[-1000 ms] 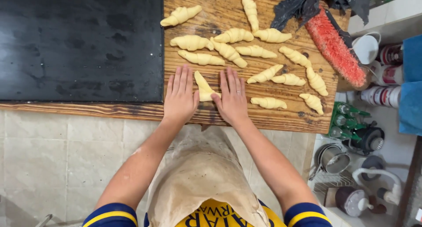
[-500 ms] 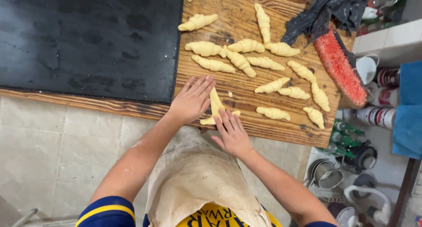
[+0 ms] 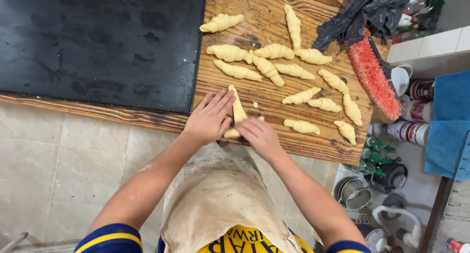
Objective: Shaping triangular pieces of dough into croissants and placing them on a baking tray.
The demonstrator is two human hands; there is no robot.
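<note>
Right now a tapered strip of dough lies near the front edge of the wooden board, its point aimed away from me and its thick end toward my apron. My left hand rests flat against its left side, fingers stretched out and loose, gripping nothing. My right hand covers the thick end with fingers curled over it, though I cannot tell whether they pinch the dough or only press it. Further up the board lie shaped dough rolls scattered in loose rows. To the left sits a dark baking tray on the table. At the right edge lie an orange brush and a crumpled black plastic bag.
</note>
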